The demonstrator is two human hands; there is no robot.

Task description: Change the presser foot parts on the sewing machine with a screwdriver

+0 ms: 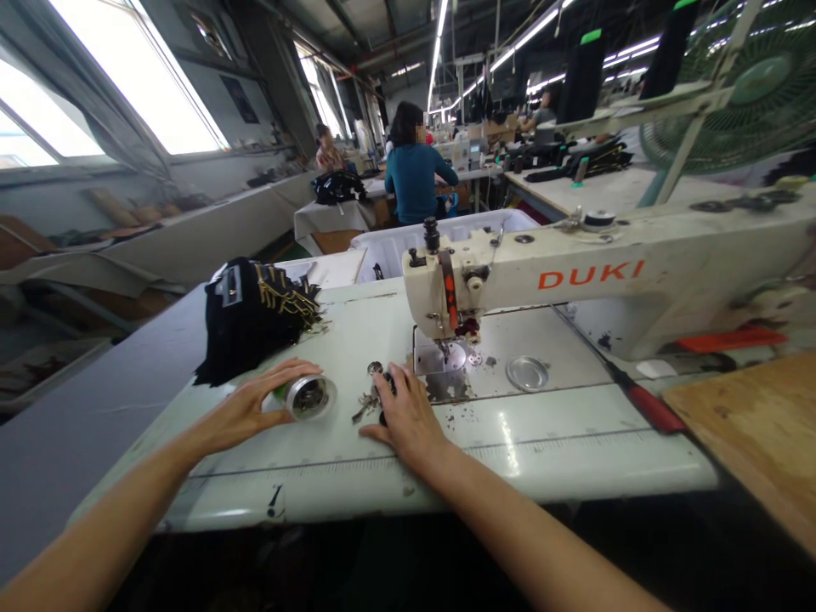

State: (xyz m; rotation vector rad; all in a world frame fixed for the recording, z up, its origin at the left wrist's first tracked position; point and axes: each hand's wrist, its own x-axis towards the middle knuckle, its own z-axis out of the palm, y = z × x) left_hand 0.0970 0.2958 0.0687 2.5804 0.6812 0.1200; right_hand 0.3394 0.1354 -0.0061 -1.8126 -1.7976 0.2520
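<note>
Head view: left hand (246, 408) fingers curled around metal tin (310, 397) lying on tabletop (561, 450); right hand (408, 415) fingers together, pressing scissors (370, 398) near needle plate (446, 374). Advice: steady tin, keep fingers away from needle.

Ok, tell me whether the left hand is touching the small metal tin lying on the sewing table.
Touching. The head view shows the left hand wrapped over the metal tin, fingers on its top, no gap visible.

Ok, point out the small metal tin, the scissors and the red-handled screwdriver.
metal tin (310, 397), head view, on its open mouth.
scissors (368, 401), head view, on the handles.
red-handled screwdriver (651, 408), head view, on the red handle.
</note>
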